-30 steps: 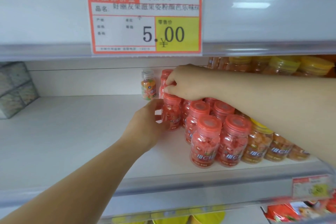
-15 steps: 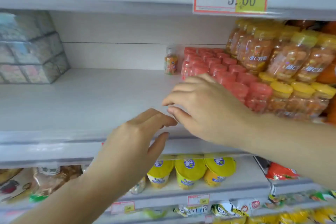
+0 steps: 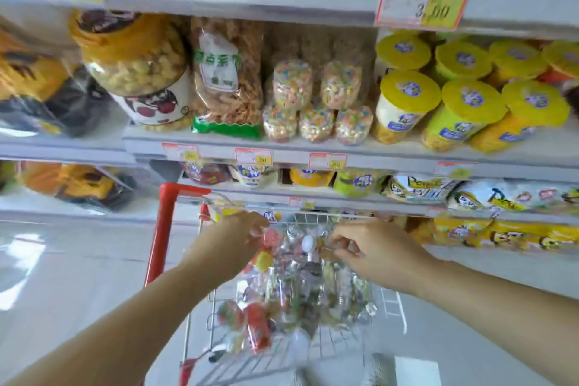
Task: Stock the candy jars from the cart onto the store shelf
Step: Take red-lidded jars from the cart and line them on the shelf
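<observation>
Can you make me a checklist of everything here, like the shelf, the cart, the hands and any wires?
Surface: a white shelf packed with snacks, with price tags along its front edge.
Job's things: a wire cart with a red frame stands below the shelf, filled with clear-wrapped packs. They are too blurred to pick out single jars.
Clutter: nothing seen.
Grips: left hand and right hand both reach into the top of the cart, fingers curled at the packs. Whether either holds one cannot be told.
Cables: nothing seen.
Surroundings: yellow-lidded tubs at the right, a snack bag in the middle, pale floor.
</observation>
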### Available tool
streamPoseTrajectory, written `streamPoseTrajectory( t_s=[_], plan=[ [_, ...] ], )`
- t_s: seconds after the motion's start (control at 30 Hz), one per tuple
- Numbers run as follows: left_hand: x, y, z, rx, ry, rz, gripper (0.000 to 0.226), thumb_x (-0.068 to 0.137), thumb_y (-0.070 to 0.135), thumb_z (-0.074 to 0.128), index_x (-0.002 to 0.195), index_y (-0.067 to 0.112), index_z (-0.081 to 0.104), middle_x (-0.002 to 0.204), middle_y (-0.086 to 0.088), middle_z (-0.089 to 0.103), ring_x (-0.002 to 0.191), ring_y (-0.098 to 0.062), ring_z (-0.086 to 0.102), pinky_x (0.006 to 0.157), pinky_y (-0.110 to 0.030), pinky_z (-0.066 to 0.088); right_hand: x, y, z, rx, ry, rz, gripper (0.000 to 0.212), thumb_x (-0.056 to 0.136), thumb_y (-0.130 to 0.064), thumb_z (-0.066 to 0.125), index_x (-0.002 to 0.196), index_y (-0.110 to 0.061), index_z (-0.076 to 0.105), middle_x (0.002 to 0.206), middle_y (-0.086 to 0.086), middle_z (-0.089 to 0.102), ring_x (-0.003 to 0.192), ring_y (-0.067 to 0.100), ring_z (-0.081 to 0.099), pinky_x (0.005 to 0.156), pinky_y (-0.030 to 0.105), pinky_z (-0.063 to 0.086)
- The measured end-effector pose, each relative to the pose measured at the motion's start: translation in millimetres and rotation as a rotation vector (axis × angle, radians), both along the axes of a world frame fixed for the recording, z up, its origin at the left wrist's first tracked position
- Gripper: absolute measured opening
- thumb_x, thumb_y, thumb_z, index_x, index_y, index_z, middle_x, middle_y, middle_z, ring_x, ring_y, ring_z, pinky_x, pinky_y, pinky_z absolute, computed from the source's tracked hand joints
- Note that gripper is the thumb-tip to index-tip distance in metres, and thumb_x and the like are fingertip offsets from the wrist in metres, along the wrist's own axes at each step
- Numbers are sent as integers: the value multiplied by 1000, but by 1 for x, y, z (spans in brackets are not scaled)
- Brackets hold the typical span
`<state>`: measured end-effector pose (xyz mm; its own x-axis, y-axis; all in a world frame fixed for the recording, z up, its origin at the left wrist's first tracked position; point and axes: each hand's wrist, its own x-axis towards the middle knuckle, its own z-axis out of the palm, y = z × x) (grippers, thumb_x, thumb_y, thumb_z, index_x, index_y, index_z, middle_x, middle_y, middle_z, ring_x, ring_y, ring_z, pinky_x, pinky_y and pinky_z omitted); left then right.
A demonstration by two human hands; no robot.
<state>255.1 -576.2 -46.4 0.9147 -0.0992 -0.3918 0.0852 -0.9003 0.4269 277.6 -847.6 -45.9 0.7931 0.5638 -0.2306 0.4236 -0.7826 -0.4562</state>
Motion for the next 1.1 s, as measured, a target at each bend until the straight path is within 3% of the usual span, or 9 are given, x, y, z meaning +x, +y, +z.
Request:
streamPoseTrajectory(
  t_s=[0.1,0.23,0.37,0.5,0.67,0.77,0.9,0.97,1.1],
  plan=[
    [-20,19,-54,63,116,56,30,91,28,58,119,37,62,113,9,67,99,-17,65,87,-36,53,-10,16,-62,-106,175,7,11,92,-31,52,90,-23,59,79,-7,60,74,15,54,64,33,45],
    [-51,26,-113,182,311,-49,41,95,34,56,135,37,48,133,11,55,117,-14,57,98,-33,48,-21,42,-124,-159,333,35,16,93,-30,54,104,-24,64,97,-4,65,87,18,60,76,36,53],
    [-77,17,-135,234,368,-274,39,98,47,50,135,32,51,128,6,55,114,-18,58,94,-36,48,-38,76,-156,-162,281,179,23,90,-23,57,112,-19,64,111,0,64,105,21,58,89,40,51],
    [-92,16,-151,385,291,-445,40,95,16,57,132,30,55,119,0,59,110,-20,57,96,-36,47,-68,115,-170,-182,183,475,33,90,-26,60,122,-22,61,120,-1,60,121,21,48,115,47,29],
    [-96,24,-154,433,193,-563,53,91,1,52,140,19,47,125,-4,55,114,-25,54,99,-38,43,-88,141,-199,-385,167,664,74,84,-61,59,137,-12,43,133,7,47,128,27,42,120,55,7],
    [-101,27,-156,409,156,-556,56,89,0,53,142,17,44,127,-4,55,115,-24,54,101,-37,42,-93,144,-209,-386,52,708,71,80,-61,60,130,-10,50,122,8,51,119,26,49,119,59,1],
    [-102,29,-156,392,172,-537,55,92,4,54,143,19,41,126,-4,54,113,-25,54,99,-37,41,-92,136,-204,-328,-66,689,76,69,-61,64,123,-8,54,109,6,56,108,25,55,120,56,-5],
    [-100,28,-154,372,219,-500,49,93,9,56,140,21,46,128,-2,54,114,-23,55,100,-36,42,-85,124,-190,-282,-46,636,90,64,-62,67,133,-8,44,118,5,54,118,26,51,121,51,-9],
    [-81,21,-148,210,309,-235,43,96,19,60,137,25,50,131,0,55,115,-22,58,96,-37,48,-56,91,-150,-148,52,416,108,71,-67,66,153,-17,15,155,2,26,147,22,18,118,34,-17]
  ],
)
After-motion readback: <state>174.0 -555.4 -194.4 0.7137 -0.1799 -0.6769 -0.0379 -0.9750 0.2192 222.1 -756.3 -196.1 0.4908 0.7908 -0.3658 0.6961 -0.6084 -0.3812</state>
